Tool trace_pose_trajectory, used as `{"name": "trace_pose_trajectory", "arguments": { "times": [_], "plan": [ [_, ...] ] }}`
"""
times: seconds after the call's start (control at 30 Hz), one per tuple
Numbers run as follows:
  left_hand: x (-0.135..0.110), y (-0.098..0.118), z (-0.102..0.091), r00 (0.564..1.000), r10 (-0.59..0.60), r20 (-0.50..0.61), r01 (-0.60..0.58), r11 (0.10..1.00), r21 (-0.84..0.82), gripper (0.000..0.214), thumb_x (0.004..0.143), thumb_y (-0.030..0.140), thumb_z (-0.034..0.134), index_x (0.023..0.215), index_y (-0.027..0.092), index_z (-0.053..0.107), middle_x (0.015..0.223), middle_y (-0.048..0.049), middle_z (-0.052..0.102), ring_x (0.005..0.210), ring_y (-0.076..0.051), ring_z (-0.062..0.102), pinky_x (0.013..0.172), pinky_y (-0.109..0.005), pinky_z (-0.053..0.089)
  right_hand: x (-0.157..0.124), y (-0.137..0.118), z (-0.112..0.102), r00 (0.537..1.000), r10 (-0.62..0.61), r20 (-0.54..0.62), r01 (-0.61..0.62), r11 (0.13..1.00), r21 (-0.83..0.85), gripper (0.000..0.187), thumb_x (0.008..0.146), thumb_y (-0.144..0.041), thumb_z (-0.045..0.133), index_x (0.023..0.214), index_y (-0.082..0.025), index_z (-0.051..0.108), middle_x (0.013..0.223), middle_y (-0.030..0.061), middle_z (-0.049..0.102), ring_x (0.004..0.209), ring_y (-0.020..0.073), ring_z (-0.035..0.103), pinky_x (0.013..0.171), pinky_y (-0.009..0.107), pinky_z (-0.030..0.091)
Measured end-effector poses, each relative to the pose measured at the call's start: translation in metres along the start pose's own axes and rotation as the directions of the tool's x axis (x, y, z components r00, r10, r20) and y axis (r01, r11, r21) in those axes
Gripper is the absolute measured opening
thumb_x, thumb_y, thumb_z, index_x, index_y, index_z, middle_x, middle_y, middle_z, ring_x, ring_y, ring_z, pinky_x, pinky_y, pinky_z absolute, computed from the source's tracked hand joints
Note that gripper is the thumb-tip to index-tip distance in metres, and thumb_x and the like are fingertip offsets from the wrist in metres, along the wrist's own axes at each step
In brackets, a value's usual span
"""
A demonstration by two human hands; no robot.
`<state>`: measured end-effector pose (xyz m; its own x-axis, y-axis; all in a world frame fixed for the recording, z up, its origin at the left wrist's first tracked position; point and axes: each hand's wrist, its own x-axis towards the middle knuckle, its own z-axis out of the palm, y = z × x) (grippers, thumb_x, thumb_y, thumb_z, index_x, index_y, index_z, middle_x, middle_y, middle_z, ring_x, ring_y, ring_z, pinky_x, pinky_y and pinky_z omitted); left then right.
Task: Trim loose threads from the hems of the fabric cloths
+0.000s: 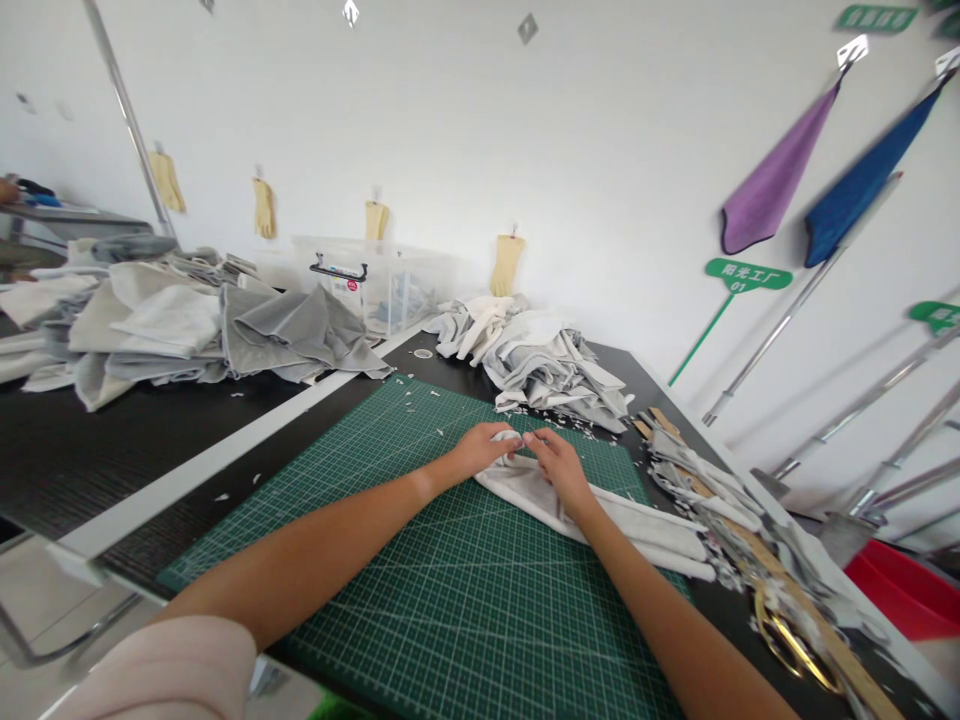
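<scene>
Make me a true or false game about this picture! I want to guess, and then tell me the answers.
1. The left hand and the right hand both pinch a pale cloth. True.
2. The cloth lies on a blue mat. False: the cutting mat is green.
3. A purple towel hangs on the wall. True.
4. The right hand holds the scissors. False: the gold-handled scissors lie on the black table, away from both hands.
</scene>
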<state>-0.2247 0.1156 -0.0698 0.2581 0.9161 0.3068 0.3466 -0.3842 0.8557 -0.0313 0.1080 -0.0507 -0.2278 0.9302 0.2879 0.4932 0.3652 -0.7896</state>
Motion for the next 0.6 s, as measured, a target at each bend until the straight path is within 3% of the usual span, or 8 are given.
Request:
{"name": "trace_pose_trajectory", "arguments": {
  "times": [0.1, 0.27, 0.47, 0.6],
  "plan": [
    [0.0000, 0.0001, 0.0015, 1.000, 0.007, -0.003, -0.007, 1.000, 0.004, 0.042, 0.088, 0.054, 0.055, 0.084, 0.015, 0.069, 0.078, -0.0021, 0.069, 0.076, -0.016, 0.062, 0.072, -0.025, 0.043, 0.0038, 0.0018, -0.0011, 1.000, 0.014, 0.010, -0.014, 1.000, -0.017, 0.043, 0.083, -0.062, 0.058, 0.092, -0.021, 0.068, 0.057, -0.0045, 0.050, 0.050, 0.0122, 0.040, 0.050, 0.024, 0.030],
    [-0.0029, 0.0031, 0.0045, 0.997, -0.050, -0.057, 0.050, 0.999, -0.003, 0.041, 0.086, 0.052, 0.060, 0.111, 0.020, 0.062, 0.078, 0.0010, 0.071, 0.078, -0.015, 0.063, 0.076, -0.025, 0.046, 0.0060, 0.0038, -0.0011, 0.998, 0.043, 0.050, -0.042, 0.999, -0.029, 0.044, 0.085, -0.061, 0.056, 0.083, -0.019, 0.070, 0.051, -0.0045, 0.046, 0.050, 0.0117, 0.039, 0.051, 0.024, 0.029],
    [-0.0057, 0.0066, 0.0044, 0.999, -0.020, -0.026, 0.021, 0.999, 0.035, 0.036, 0.087, 0.047, 0.059, 0.111, 0.021, 0.063, 0.084, 0.0009, 0.072, 0.082, -0.015, 0.064, 0.078, -0.025, 0.046, 0.0087, 0.0092, -0.0003, 0.998, 0.053, 0.028, -0.051, 0.997, -0.052, 0.039, 0.085, -0.055, 0.057, 0.087, -0.019, 0.072, 0.052, -0.0036, 0.051, 0.052, 0.0132, 0.044, 0.055, 0.024, 0.031],
    [-0.0028, 0.0066, 0.0027, 0.999, 0.014, -0.033, -0.014, 1.000, 0.014, 0.032, 0.089, 0.047, 0.055, 0.100, 0.019, 0.066, 0.083, -0.0007, 0.071, 0.082, -0.016, 0.064, 0.078, -0.026, 0.045, 0.0107, 0.0098, -0.0015, 1.000, -0.003, -0.002, 0.003, 0.989, -0.150, 0.039, 0.088, -0.054, 0.051, 0.084, -0.020, 0.069, 0.066, 0.0004, 0.062, 0.063, 0.0165, 0.054, 0.060, 0.024, 0.035]
  ]
}}
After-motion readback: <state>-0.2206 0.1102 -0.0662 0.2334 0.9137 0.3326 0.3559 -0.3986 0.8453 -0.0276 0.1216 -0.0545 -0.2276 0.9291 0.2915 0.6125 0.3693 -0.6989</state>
